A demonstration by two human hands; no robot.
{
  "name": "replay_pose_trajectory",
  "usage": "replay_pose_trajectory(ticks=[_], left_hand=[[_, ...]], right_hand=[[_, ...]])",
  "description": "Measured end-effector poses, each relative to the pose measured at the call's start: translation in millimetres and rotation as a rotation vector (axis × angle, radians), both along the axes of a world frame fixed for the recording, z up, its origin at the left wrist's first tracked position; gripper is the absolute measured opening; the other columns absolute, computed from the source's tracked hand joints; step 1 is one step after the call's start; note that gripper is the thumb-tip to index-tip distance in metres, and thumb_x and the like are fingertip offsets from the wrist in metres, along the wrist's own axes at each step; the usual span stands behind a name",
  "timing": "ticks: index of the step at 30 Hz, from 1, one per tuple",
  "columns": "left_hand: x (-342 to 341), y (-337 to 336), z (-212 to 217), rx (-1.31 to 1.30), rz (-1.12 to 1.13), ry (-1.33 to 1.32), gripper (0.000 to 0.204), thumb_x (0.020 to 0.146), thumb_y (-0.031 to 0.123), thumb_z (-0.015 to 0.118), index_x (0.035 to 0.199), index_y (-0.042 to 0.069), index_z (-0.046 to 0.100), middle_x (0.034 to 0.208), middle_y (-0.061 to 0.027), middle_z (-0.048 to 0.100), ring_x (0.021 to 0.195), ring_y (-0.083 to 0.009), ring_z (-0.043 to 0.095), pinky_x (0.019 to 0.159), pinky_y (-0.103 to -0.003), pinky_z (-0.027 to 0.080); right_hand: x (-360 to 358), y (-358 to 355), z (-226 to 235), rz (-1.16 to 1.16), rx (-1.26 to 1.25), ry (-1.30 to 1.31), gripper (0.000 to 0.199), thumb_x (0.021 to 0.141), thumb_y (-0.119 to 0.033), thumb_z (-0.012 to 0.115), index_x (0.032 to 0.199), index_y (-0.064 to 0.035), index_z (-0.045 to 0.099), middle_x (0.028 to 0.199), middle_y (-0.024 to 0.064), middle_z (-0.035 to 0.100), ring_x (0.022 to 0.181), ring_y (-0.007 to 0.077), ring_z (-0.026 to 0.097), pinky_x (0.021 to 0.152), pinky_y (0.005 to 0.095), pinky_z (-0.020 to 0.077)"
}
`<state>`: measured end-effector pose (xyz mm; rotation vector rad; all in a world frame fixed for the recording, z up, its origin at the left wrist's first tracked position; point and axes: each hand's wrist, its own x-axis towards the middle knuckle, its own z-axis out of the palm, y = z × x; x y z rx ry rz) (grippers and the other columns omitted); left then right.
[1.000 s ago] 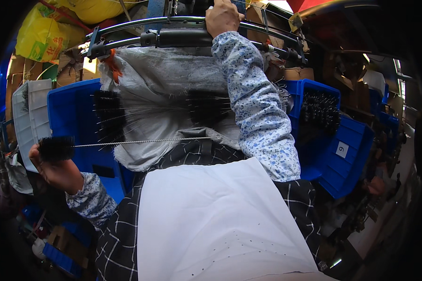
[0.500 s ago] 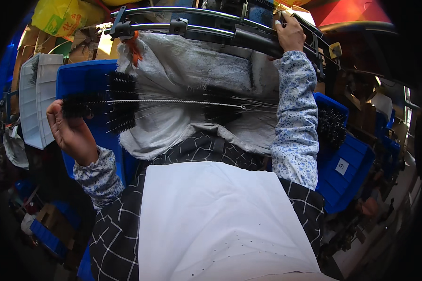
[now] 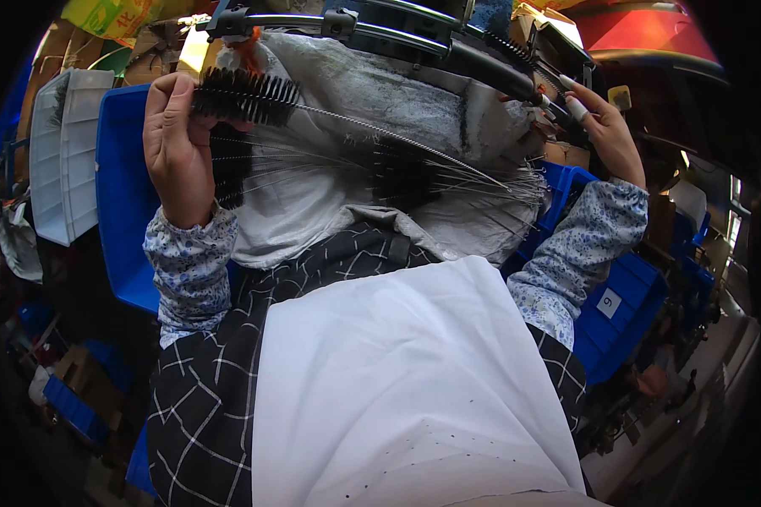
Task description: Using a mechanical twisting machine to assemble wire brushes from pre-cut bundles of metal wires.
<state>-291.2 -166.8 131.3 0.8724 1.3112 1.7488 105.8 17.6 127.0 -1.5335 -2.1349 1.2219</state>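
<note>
My left hand (image 3: 177,152) is closed round the black bristle end of a twisted-wire brush (image 3: 254,95). The brush's thin wire stem slants down to the right and ends in a small loop. Below it, more wire-stemmed black brushes (image 3: 402,173) lie on the grey-white cloth (image 3: 313,198) over my lap, their stems fanned to the right. My right hand (image 3: 610,135), with white coverings on its fingertips, is beside the right end of a machine with metal rods (image 3: 397,38). Its fingers are apart, and I see nothing held in them.
A blue bin (image 3: 127,211) stands at my left, with pale plastic trays (image 3: 68,160) beyond it. Another blue bin (image 3: 621,317) is at my right. Orange cord (image 3: 247,52) hangs by the machine's left end. A white sheet (image 3: 406,380) covers my front.
My left hand has moved up and right, bringing the brush up at a slant. My right hand has left the machine's top and moved right and down to its right end.
</note>
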Motion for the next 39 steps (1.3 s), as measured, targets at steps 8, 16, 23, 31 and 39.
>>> replay_pose_trajectory(ticks=[8,16,23,31,39], left_hand=[[64.7,18.4,-41.4,-0.110,-0.179,0.338,0.018,0.089,0.020,0.037,0.091,0.003,0.044,0.082,-0.0028,0.050,0.072,-0.0078,0.051,0.066,-0.019,0.043],[-59.3,-51.6,-65.8,-0.529,0.052,0.978,0.022,0.085,0.023,0.046,0.090,0.002,0.048,0.074,-0.0046,0.049,0.063,-0.0122,0.043,0.061,-0.025,0.038],[-59.9,-66.6,-71.4,-0.652,0.037,0.928,0.027,0.083,0.026,0.051,0.074,0.000,0.047,0.059,-0.0032,0.043,0.055,-0.0098,0.037,0.051,-0.024,0.033],[-62.9,-65.6,-67.4,-0.739,-0.021,0.955,0.028,0.083,0.026,0.051,0.072,0.000,0.048,0.057,-0.0033,0.042,0.052,-0.0098,0.035,0.048,-0.025,0.031],[-53.6,-57.0,-43.6,-0.504,0.346,1.051,0.028,0.087,0.027,0.043,0.079,0.001,0.047,0.061,-0.0023,0.043,0.056,-0.0101,0.036,0.051,-0.024,0.033]], right_hand=[[-161.3,-97.7,-17.0,0.385,-0.104,0.302,0.026,0.082,-0.020,0.046,0.100,-0.0010,0.050,0.084,0.0179,0.057,0.078,0.0315,0.055,0.070,0.0379,0.0416],[-111.9,23.9,-70.8,-0.338,0.776,-0.318,0.021,0.075,-0.021,0.052,0.091,-0.0105,0.061,0.089,0.0096,0.056,0.093,0.0253,0.049,0.079,0.0416,0.0354],[-117.3,41.4,-75.1,-0.354,0.868,-0.354,0.020,0.077,-0.025,0.050,0.089,-0.0146,0.062,0.080,0.0056,0.058,0.089,0.0245,0.049,0.077,0.0406,0.0347],[-115.6,48.1,-85.9,-0.307,1.006,-0.308,0.020,0.077,-0.025,0.050,0.090,-0.0146,0.061,0.078,0.0062,0.058,0.088,0.0260,0.048,0.075,0.0407,0.0350],[-117.4,49.5,-81.0,-0.279,0.846,-0.348,0.022,0.078,-0.021,0.046,0.094,-0.0178,0.060,0.081,0.0061,0.057,0.091,0.0269,0.045,0.080,0.0418,0.0323]])
